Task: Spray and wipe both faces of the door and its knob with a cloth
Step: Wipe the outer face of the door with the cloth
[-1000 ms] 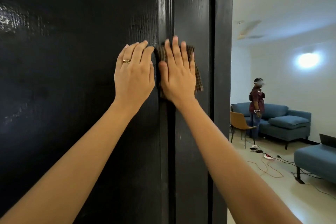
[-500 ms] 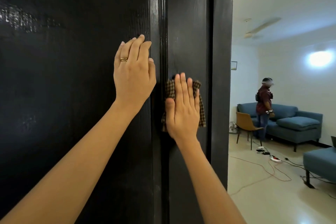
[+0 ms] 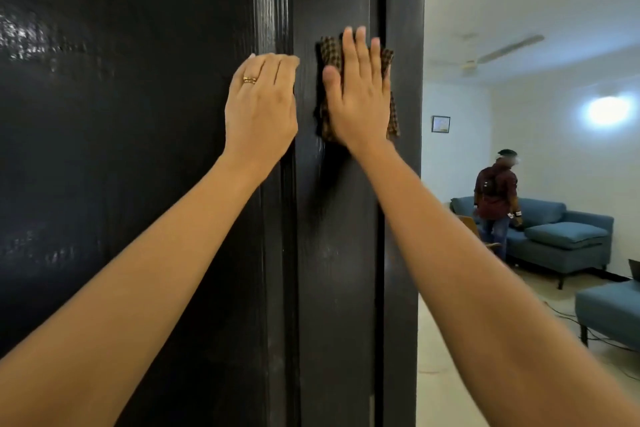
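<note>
Right hand (image 3: 360, 104) pressed cloth (image 3: 329, 48) flat, fingers together | left hand (image 3: 261, 111), fingers together, braced door (image 3: 138, 184) | risk: unpinched cloth could slip down

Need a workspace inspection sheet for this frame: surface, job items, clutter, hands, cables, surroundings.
Surface: black door, glossy, with glare on its left panel.
Job's things: checked cloth flat against the door near its right edge; spray bottle and knob not in view.
Clutter: nothing seen.
Grippers: right hand presses the cloth with straight fingers; left hand, wearing a ring, rests on the door beside it.
Cables: cable on the floor by the blue seat.
Surroundings: open room at right; blue sofa; a person standing by it; wall light on.
</note>
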